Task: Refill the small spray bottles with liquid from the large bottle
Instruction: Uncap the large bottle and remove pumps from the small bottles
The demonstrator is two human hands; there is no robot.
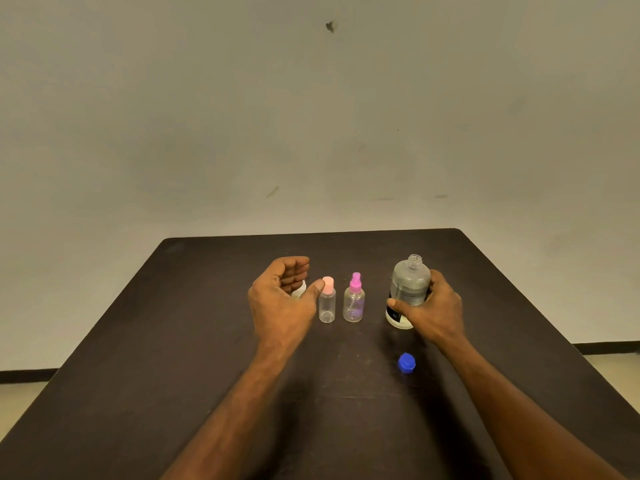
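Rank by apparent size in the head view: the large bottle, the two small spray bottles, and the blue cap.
1. large bottle, gripped by the right hand
2. magenta-topped spray bottle and pale pink-capped bottle: too alike to rank
3. blue cap, smallest though nearest the camera

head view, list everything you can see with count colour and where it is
large bottle: 1, clear grey with a white base, uncapped, upright on the right of the table
blue cap: 1, blue, lying on the table in front of the large bottle
small bottles: 2, clear; one with a pale pink cap, one with a bright pink spray top, upright side by side mid-table
white object: 1, mostly hidden behind the left hand, cannot tell what it is
table: 1, dark brown
wall: 1, pale grey, scuffed
left hand: 1, loosely curled, holding nothing, beside the pale pink cap
right hand: 1, grips the large bottle
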